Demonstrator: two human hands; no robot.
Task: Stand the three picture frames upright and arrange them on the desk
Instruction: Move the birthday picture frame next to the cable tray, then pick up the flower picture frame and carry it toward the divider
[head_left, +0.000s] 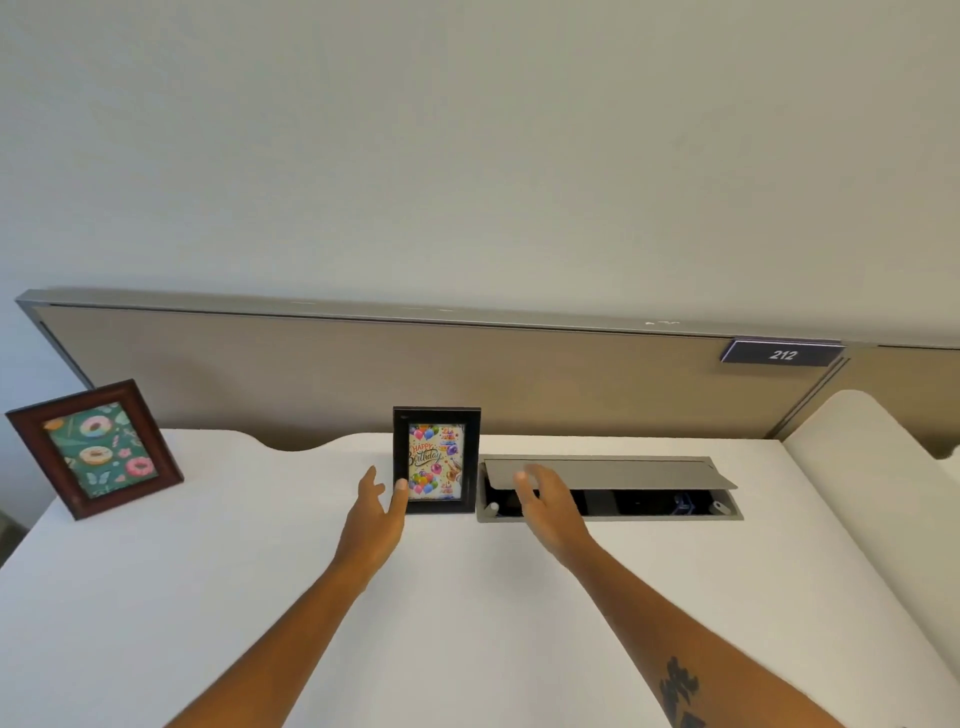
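Black frame: black rectangular birthday-print picture frame (436, 460) upright mid-desk beside grey cable tray (609, 487).
Left hand (378, 506): wide grip, thumb touching frame edge, apparently steadying.
Right hand (544, 499): wide grip, holding nothing.
Brown frame: brown wooden doughnut-print picture frame (94, 448) upright, far left.
Frame 3: unseen.

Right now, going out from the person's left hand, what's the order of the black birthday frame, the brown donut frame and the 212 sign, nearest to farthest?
From the left hand:
1. Black birthday frame, touching the thumb, just to its right.
2. Brown donut frame, standing at the desk's far left.
3. 212 sign, up on the partition, far right.
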